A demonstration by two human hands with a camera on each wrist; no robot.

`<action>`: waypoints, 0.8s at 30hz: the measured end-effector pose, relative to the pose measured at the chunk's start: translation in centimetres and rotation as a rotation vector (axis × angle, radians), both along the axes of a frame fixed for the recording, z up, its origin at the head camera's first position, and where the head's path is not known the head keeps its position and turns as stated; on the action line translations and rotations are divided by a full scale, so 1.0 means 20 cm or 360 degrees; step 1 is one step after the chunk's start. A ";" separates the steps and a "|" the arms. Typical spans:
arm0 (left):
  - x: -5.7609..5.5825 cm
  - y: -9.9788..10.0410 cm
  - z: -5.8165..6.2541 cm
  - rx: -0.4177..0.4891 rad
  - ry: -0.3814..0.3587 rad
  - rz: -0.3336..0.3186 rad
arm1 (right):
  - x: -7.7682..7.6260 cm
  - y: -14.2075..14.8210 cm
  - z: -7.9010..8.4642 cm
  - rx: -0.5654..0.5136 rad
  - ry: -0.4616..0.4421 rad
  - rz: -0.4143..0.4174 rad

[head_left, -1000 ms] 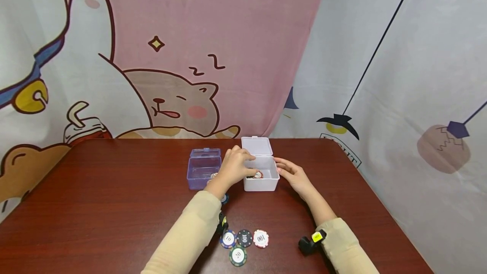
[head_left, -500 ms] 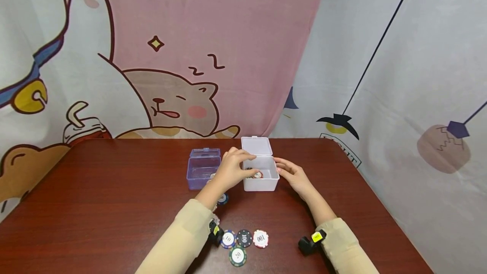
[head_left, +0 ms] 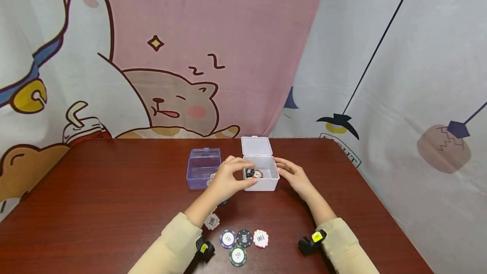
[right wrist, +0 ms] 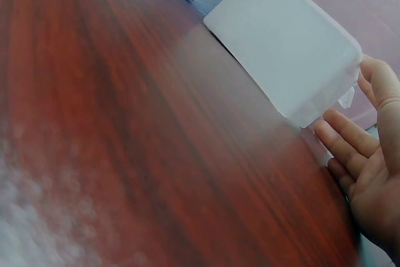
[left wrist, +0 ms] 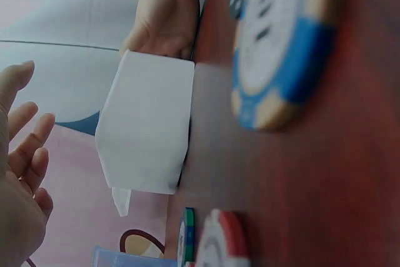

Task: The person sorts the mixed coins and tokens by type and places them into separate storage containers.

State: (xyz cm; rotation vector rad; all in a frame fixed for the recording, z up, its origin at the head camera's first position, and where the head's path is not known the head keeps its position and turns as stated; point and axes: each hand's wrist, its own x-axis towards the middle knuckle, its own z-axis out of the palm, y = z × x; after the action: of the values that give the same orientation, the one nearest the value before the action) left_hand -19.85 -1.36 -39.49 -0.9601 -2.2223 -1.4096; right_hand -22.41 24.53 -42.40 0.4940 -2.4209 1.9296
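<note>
The white lidded box (head_left: 261,185) stands with its lid raised, holding a black poker chip (head_left: 249,172) and a red-and-white poker chip (head_left: 258,174). At its left front corner is my left hand (head_left: 227,179), thumb and fingers spread apart with nothing between them. Loosely bent fingers of that hand show in the left wrist view. My right hand (head_left: 296,176) rests its fingertips against the box's right side, fingers fairly straight. Left of my left hand, the clear blue-purple box (head_left: 198,182) also has its lid up; pale chips (head_left: 210,178) show at its right front, partly hidden.
Nearer on the brown table (head_left: 114,206) lie a blue 10 chip (head_left: 228,239), a black 100 chip (head_left: 244,238), a white-and-red 100 chip (head_left: 261,238) and a green 20 chip (head_left: 238,256). Another 100 chip (head_left: 212,221) lies beside my left forearm. A cartoon curtain hangs behind.
My left hand has drawn back from over the white box, toward the front and left. The black chip inside it and the 100 chip beside my forearm show more. My right hand stays put.
</note>
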 end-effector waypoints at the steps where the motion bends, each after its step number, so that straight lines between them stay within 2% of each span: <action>1: 0.01 0.00 -0.01 0.0019 -0.0007 -0.0027 | 0.00 0.00 0.00 0.0001 0.0002 -0.0002; 9: 0.07 -0.06 -0.03 0.0057 -0.0193 -0.0241 | -0.01 0.00 0.00 0.0012 0.0003 -0.0002; 13: 0.10 -0.08 -0.05 -0.0032 -0.0221 -0.0347 | 0.00 0.00 0.00 0.0015 -0.0002 -0.0009; 18: 0.13 -0.11 -0.07 -0.0174 -0.0187 -0.0463 | 0.00 0.00 0.00 0.0023 0.0006 -0.0004; 24: 0.16 -0.14 -0.12 -0.0296 -0.0227 -0.0551 | 0.00 0.00 -0.01 0.0022 0.0007 -0.0010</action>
State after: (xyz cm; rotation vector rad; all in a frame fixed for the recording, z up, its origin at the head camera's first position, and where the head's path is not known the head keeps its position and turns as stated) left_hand -16.71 -4.07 -41.81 -1.4045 -2.4117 -1.4697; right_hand -22.49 24.63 -42.57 0.4899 -2.4319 1.9087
